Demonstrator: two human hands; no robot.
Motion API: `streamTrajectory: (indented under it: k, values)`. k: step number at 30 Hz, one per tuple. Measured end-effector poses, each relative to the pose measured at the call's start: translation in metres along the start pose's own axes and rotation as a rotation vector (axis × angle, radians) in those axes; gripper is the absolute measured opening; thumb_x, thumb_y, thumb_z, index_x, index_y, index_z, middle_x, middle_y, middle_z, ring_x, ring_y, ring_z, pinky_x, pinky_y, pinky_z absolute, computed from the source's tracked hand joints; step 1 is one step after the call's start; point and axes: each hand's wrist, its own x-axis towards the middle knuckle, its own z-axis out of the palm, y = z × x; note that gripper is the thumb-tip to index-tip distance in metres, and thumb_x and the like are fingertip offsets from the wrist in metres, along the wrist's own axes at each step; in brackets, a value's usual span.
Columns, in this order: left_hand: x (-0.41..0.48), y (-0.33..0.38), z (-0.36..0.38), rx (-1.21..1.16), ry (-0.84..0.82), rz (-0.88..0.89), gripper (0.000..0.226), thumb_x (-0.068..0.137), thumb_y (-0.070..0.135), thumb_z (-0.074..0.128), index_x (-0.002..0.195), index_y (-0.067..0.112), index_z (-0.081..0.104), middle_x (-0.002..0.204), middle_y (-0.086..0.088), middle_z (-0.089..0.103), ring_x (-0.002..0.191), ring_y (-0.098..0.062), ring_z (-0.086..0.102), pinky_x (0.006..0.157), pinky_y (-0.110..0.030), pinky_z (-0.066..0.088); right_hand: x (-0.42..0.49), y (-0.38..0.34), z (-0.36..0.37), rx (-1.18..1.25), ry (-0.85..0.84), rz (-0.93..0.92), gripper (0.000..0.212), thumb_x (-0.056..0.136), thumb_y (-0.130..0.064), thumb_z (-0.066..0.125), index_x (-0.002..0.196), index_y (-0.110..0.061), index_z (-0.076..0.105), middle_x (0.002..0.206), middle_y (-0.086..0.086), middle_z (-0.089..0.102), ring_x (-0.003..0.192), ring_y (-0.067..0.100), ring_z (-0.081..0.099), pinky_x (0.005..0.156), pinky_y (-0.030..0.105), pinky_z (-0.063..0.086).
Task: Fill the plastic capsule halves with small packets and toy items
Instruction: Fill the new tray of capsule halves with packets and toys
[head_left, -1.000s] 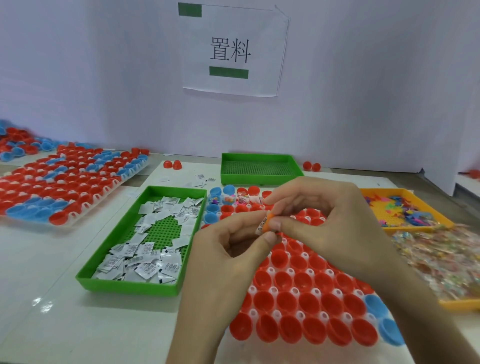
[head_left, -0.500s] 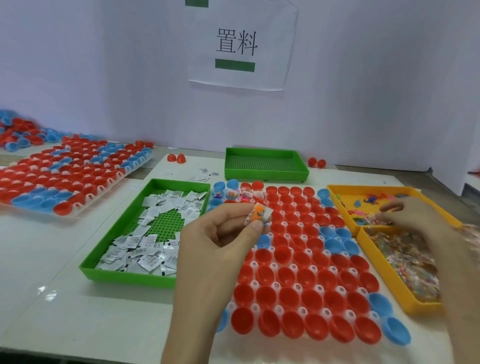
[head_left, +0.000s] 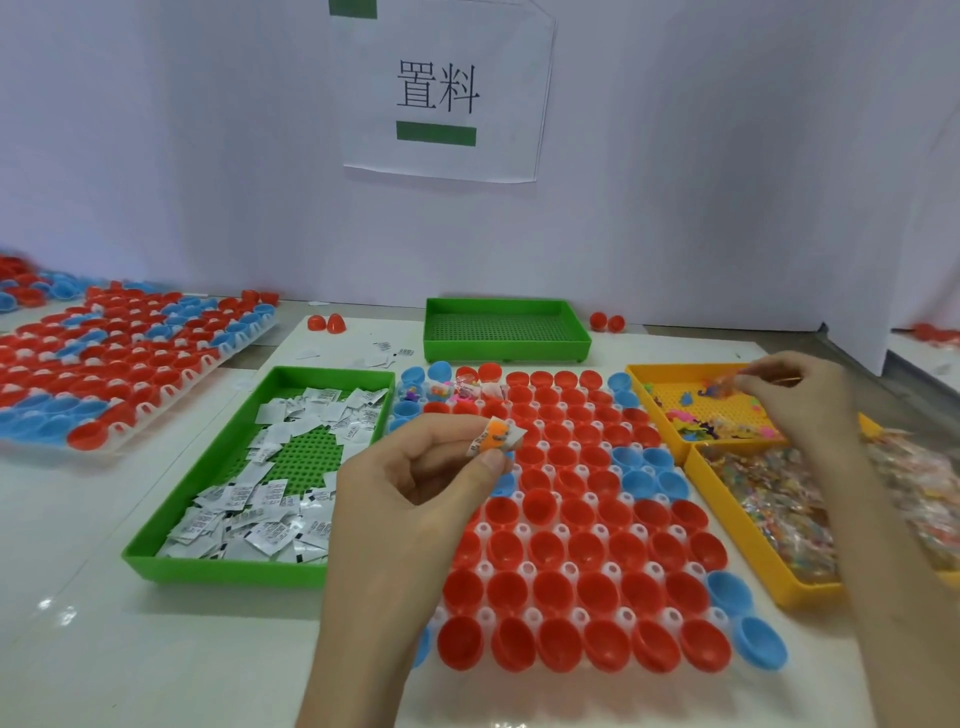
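Left hand (head_left: 415, 483), right hand (head_left: 795, 397): fingertip pinches.

packet tray (head_left: 156, 545) left of capsule rack (head_left: 582, 525), toy trays (head_left: 727, 551) right, spare tray (head_left: 506, 345) behind

On my feed I see the left hand (head_left: 415, 483) and right hand (head_left: 795, 400), both bare, above a bare left forearm (head_left: 358, 623) and right forearm (head_left: 893, 545); the nails are short and plain.

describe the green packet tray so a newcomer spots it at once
Start at the central capsule rack. Directly left of it lies a green tray. Unlike the empty green tray behind, it holds white printed packets.
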Motion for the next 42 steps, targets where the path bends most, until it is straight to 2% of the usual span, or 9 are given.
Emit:
streamTrajectory:
  k: [4,8,12,15,19,23,28,38,42]
  values:
    - [0.000,0.001,0.000,0.006,0.012,0.000,0.019,0.075,0.004,0.079,0.083,0.020,0.082,0.079,-0.002,0.078,0.077,-0.014,0.075,0.067,-0.013,0.054,-0.004,-0.021,-0.007,0.102,0.115,-0.062,0.005,0.083,-0.013,0.072,0.081,-0.017,0.072,0.085,0.006,0.071,0.078,0.019,0.063,0.073,0.039,0.053]
    - [0.000,0.000,0.000,-0.008,0.018,-0.011,0.017,0.075,0.002,0.079,0.081,0.018,0.082,0.077,-0.004,0.078,0.076,-0.014,0.076,0.065,-0.013,0.054,-0.026,-0.063,-0.013,0.076,0.061,-0.167,0.020,0.084,-0.016,0.077,0.074,-0.030,0.067,0.078,-0.009,0.068,0.070,0.005,0.061,0.069,0.030,0.051]
    - [0.001,-0.002,0.000,-0.011,0.017,-0.023,0.018,0.075,0.001,0.079,0.086,0.014,0.080,0.079,-0.004,0.078,0.076,-0.016,0.076,0.066,-0.013,0.054,-0.088,-0.126,-0.011,0.347,-0.234,-0.305,0.014,0.080,-0.016,0.081,0.080,-0.027,0.073,0.078,-0.013,0.075,0.075,0.002,0.070,0.064,0.012,0.053]
    - [0.000,0.000,0.002,0.016,-0.019,0.008,0.020,0.075,0.001,0.080,0.087,0.018,0.081,0.078,-0.005,0.077,0.076,-0.018,0.076,0.067,-0.016,0.056,-0.133,-0.155,0.002,0.465,-0.494,-0.376,0.013,0.078,-0.011,0.081,0.081,-0.022,0.075,0.078,-0.007,0.076,0.075,0.007,0.073,0.071,0.016,0.055]
    - [-0.001,0.003,0.001,0.001,-0.035,0.039,0.029,0.075,-0.001,0.080,0.093,0.020,0.077,0.075,-0.009,0.074,0.075,-0.022,0.076,0.067,-0.019,0.056,-0.153,-0.167,0.007,0.541,-0.626,-0.415,0.014,0.081,-0.001,0.076,0.085,-0.014,0.075,0.079,-0.001,0.076,0.074,0.011,0.073,0.071,0.020,0.056]
    - [0.000,0.001,0.000,-0.013,-0.018,0.034,0.043,0.073,-0.002,0.079,0.108,0.019,0.066,0.074,-0.008,0.074,0.075,-0.019,0.076,0.067,-0.017,0.055,-0.156,-0.168,0.002,0.468,-0.678,-0.486,0.020,0.086,0.000,0.071,0.093,-0.018,0.077,0.082,-0.004,0.075,0.079,0.011,0.072,0.072,0.021,0.057]
    - [0.003,-0.005,-0.002,0.067,-0.005,0.046,0.031,0.072,0.000,0.083,0.090,0.022,0.072,0.076,-0.005,0.075,0.075,-0.018,0.075,0.067,-0.018,0.056,-0.159,-0.165,-0.001,0.326,-0.686,-0.522,0.023,0.093,-0.009,0.065,0.098,-0.027,0.079,0.085,-0.019,0.074,0.083,-0.001,0.069,0.071,0.007,0.047]
    - [0.004,-0.006,-0.002,0.073,0.016,0.035,0.022,0.059,0.028,0.086,0.075,0.019,0.073,0.080,0.000,0.076,0.073,-0.015,0.075,0.064,-0.016,0.055,-0.167,-0.165,0.007,0.301,-0.637,-0.502,0.012,0.084,-0.021,0.077,0.091,-0.029,0.079,0.083,-0.019,0.074,0.082,0.001,0.070,0.075,0.016,0.055]
    - [0.005,-0.006,-0.006,0.092,-0.020,-0.001,0.019,0.062,0.019,0.089,0.074,0.021,0.074,0.080,-0.003,0.076,0.072,-0.019,0.075,0.063,-0.018,0.055,-0.166,-0.162,0.006,0.273,-0.674,-0.521,0.013,0.086,-0.017,0.075,0.090,-0.028,0.079,0.083,-0.018,0.074,0.082,0.002,0.070,0.072,0.014,0.052]
